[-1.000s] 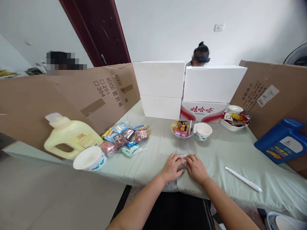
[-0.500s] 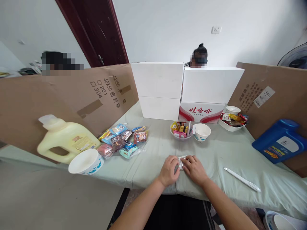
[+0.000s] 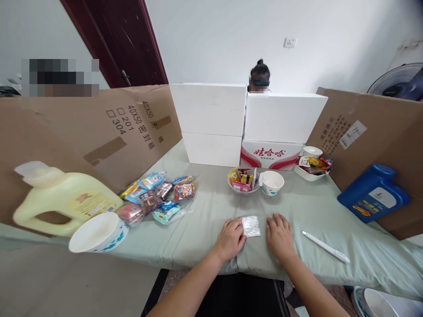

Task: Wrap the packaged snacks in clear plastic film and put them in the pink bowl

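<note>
Neither hand grips: left hand [image 3: 231, 238] touches packet [image 3: 250, 226], right hand [image 3: 280, 234] just beside.

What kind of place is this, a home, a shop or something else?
Probably an improvised work station in a plain room: cardboard sheets and white boxes wall off a cloth-covered table, and another person sits behind the boxes.

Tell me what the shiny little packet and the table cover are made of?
The packet looks like clear, crinkly plastic film: it glints and shows creases. The cover seems to be soft, matte pale-green cloth: it wrinkles and drapes over the edge.
</note>
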{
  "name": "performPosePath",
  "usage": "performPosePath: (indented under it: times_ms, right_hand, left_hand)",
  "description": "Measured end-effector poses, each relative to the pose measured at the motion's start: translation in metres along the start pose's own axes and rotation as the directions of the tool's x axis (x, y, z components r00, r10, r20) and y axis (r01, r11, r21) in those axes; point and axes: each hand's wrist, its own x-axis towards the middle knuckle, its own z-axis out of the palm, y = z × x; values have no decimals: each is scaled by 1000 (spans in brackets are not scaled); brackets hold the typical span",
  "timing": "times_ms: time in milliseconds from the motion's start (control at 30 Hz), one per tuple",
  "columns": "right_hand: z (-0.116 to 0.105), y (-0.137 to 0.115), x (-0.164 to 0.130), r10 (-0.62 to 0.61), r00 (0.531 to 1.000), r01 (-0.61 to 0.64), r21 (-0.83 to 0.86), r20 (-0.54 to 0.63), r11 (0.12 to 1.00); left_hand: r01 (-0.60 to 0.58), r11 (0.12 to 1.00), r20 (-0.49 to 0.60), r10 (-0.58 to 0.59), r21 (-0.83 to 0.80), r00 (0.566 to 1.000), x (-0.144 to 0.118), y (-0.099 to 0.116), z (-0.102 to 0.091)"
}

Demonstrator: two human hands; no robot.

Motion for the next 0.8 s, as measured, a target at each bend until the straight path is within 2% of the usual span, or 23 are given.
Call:
performPosePath:
  times_ms: [33, 100, 167, 233, 267, 333, 433, 533, 567, 633, 700, 800]
  right_hand:
    - [-4, 0, 2, -41, 999, 41, 30, -14, 999]
    - [-9, -8, 8, -219, 976, 216, 137, 11, 967]
    - [-9, -20, 13, -396, 914, 367, 241, 86, 899]
    - [-6, -31, 14, -474, 867, 421, 284, 155, 862]
    - [-4, -34, 14, -482, 859, 425, 283, 174, 860]
    - [-2, -31, 17, -477, 860, 427, 258, 182, 867]
    - [-14, -5, 37, -438, 887, 405, 207, 147, 891]
    - [-38, 30, 83, -260, 964, 254, 106, 47, 961]
    - [-45, 40, 103, -159, 987, 158, 51, 22, 986]
    - [-50, 55, 141, -76, 997, 76, 8, 15, 997]
    - [-43, 63, 174, -63, 995, 64, -3, 81, 998]
    - [-19, 66, 205, -82, 976, 81, 12, 200, 997]
  left_hand:
    - [-11, 1000, 2, 11, -12, 1000, 0, 0, -1]
    - [-36, 999, 11, 36, -35, 999, 0, 2, -4]
    - [-51, 997, 16, 52, -56, 998, -2, 2, -6]
    - [-43, 997, 1, 43, -68, 999, -4, 2, -7]
    - [-27, 997, -18, 26, -69, 1000, -6, 1, -6]
    - [16, 998, -67, -21, -66, 998, -8, -1, -6]
    - [43, 997, -112, -51, -72, 992, -8, -3, -3]
    - [22, 998, -110, -28, -58, 994, -8, -4, 0]
    - [19, 999, -106, -24, -48, 994, -7, -4, 1]
    - [19, 999, -99, -22, -28, 995, -7, -5, 3]
    - [9, 1000, -94, -11, -18, 995, -7, -6, 4]
    - [9, 1000, -82, -10, -17, 997, -7, -7, 3]
